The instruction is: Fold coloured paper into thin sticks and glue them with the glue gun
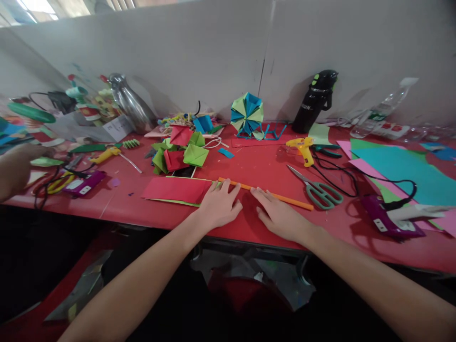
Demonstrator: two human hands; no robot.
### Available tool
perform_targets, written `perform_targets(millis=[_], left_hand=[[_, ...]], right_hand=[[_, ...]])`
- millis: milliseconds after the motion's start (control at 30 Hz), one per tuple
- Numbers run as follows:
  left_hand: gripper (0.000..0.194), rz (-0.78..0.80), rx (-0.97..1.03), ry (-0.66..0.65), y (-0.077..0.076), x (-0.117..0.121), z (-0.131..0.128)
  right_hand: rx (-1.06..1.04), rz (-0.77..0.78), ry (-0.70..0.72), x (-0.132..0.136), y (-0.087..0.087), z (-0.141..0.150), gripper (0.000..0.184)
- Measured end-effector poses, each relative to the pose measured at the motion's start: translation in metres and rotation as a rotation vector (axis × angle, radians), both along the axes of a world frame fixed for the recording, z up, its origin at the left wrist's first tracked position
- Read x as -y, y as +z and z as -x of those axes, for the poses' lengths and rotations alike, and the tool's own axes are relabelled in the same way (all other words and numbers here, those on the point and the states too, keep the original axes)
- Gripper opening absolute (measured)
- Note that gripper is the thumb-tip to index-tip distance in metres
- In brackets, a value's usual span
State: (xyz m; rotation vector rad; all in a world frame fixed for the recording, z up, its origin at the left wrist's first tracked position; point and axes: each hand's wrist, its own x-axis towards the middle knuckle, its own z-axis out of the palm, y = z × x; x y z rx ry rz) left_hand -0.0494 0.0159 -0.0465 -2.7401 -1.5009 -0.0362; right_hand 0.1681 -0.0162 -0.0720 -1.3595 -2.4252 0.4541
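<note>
My left hand [219, 204] lies flat on the red table [256, 166], fingers spread, fingertips touching a long orange paper stick [281, 196]. My right hand [278, 213] rests flat beside it, its fingertips also at the stick. Neither hand grips anything. Left of my left hand lies a folded red paper sheet [174, 188] on a green sheet. Grey-handled scissors [318, 190] lie just right of the stick's far end.
Folded green and red paper shapes [181, 154] are piled behind. A blue-green paper wheel [247, 114], a yellow glue gun [302, 147], a black bottle [315, 102], coloured sheets [402, 166] and a purple device [388, 221] stand right. Another person's hand [16, 166] is at far left.
</note>
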Motion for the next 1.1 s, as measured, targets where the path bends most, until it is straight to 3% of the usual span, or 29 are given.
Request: perform_targets(millis=[367,967,1100], left_hand=[[0.055,-0.031,0.026,0.013,-0.005,-0.004,0.006],[0.055,0.036,-0.028,-0.031,0.007,-0.007,0.007],[0.055,0.008,-0.028,-0.022,0.002,-0.007,0.005]], right_hand=[[-0.034,0.045,-0.119,0.014,0.003,-0.021,0.06],[0.013,0.102,-0.325,0.049,0.003,-0.092,0.054],[0.055,0.072,-0.352,0.05,0.003,-0.101,0.051]])
